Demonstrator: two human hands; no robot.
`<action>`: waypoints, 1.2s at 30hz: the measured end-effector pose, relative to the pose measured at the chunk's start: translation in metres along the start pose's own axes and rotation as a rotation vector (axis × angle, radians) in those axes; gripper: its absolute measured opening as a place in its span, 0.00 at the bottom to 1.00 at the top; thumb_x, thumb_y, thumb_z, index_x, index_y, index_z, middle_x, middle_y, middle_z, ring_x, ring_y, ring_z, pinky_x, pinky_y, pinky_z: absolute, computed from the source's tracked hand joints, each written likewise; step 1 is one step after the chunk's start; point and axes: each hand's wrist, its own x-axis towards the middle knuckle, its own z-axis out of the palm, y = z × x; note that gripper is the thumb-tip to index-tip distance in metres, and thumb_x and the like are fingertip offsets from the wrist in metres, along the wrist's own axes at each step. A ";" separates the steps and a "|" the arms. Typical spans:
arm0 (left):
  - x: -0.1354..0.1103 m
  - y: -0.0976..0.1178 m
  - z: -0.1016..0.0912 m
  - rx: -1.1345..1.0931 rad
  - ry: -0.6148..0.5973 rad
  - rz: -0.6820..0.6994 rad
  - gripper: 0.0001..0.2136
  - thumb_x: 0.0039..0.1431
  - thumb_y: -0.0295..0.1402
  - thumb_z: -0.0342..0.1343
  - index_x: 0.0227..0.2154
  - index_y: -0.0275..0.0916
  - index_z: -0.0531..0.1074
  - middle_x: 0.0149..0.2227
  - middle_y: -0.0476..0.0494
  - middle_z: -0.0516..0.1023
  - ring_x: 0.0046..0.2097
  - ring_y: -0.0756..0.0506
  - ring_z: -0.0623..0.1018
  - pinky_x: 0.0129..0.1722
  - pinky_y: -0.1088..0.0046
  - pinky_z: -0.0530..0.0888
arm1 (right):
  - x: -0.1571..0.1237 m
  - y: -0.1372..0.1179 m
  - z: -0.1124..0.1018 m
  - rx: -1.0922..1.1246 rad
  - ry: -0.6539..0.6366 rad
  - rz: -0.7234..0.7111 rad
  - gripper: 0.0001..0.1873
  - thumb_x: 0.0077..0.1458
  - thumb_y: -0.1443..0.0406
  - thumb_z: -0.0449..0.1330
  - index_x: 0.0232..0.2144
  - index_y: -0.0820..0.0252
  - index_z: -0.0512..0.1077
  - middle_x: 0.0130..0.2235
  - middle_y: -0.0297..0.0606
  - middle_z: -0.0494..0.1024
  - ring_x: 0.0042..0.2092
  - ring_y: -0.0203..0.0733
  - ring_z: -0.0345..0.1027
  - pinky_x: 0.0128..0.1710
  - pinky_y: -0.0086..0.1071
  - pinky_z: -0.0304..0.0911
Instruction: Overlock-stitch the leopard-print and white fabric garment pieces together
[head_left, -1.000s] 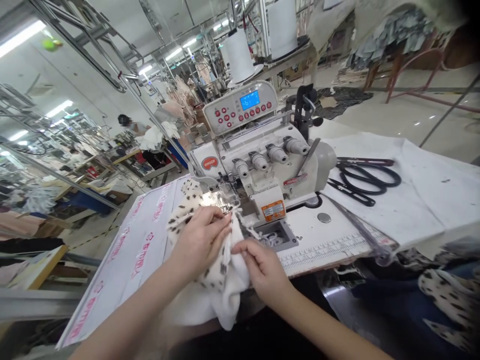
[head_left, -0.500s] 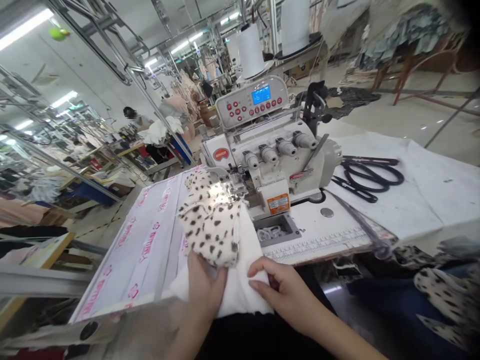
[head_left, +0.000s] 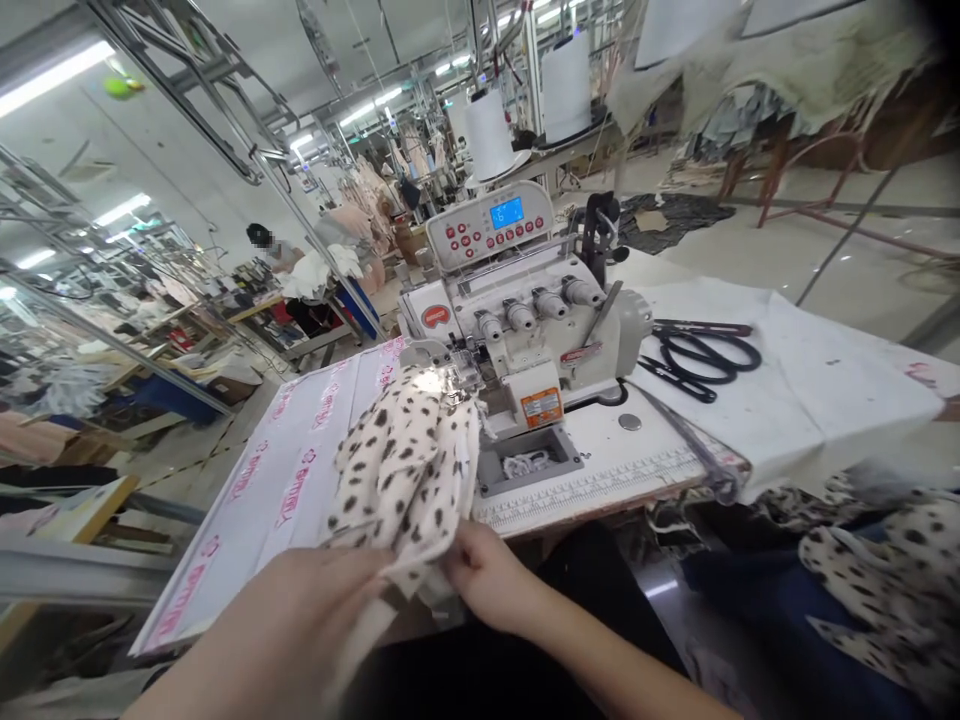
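A cream fabric with black spots (head_left: 401, 470) rises from the presser foot (head_left: 450, 385) of a white overlock sewing machine (head_left: 517, 335) towards me. My left hand (head_left: 292, 610), large and blurred at the lower left, is shut on the cloth's near edge. My right hand (head_left: 487, 575) pinches the same cloth between its fingers, close beside the left. A white layer shows in the folds at the bottom. The fabric hides the table directly beneath it, and I cannot see the needle.
Black-handled scissors (head_left: 701, 350) and thread snips (head_left: 675, 378) lie on a white sheet (head_left: 832, 390) right of the machine. A ruler strip (head_left: 592, 487) runs along the table edge. More spotted cloth (head_left: 885, 580) lies lower right. A co-worker (head_left: 281, 257) stands beyond the machine.
My hands have come closer together and lifted the cloth, gathering it upward. The white layer is now mostly hidden. The view has shifted slightly.
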 end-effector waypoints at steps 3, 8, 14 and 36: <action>0.005 0.002 0.001 0.005 -0.244 0.081 0.08 0.55 0.36 0.48 0.32 0.47 0.73 0.26 0.49 0.74 0.26 0.49 0.74 0.25 0.79 0.70 | -0.001 0.000 -0.004 -0.022 0.116 -0.022 0.20 0.46 0.76 0.50 0.39 0.55 0.71 0.37 0.35 0.74 0.41 0.43 0.66 0.45 0.35 0.60; 0.012 0.014 0.024 -0.055 0.052 0.133 0.08 0.54 0.34 0.52 0.38 0.43 0.67 0.37 0.45 0.71 0.39 0.48 0.73 0.37 0.77 0.71 | -0.008 -0.010 -0.030 -0.173 0.429 -0.141 0.11 0.53 0.70 0.50 0.37 0.58 0.70 0.40 0.39 0.68 0.45 0.42 0.63 0.45 0.33 0.57; 0.055 0.033 0.075 0.182 0.409 -0.012 0.22 0.51 0.30 0.51 0.50 0.31 0.58 0.48 0.33 0.61 0.51 0.40 0.63 0.50 0.59 0.65 | -0.006 -0.002 -0.030 -0.238 0.402 -0.134 0.07 0.51 0.71 0.52 0.33 0.59 0.68 0.31 0.34 0.69 0.33 0.38 0.63 0.33 0.29 0.58; 0.078 0.015 0.077 0.443 0.319 0.327 0.17 0.50 0.19 0.48 0.45 0.26 0.66 0.32 0.39 0.69 0.35 0.44 0.67 0.33 0.64 0.71 | 0.002 0.000 -0.040 0.029 0.289 0.015 0.11 0.55 0.63 0.49 0.24 0.60 0.64 0.24 0.31 0.64 0.28 0.36 0.58 0.27 0.27 0.53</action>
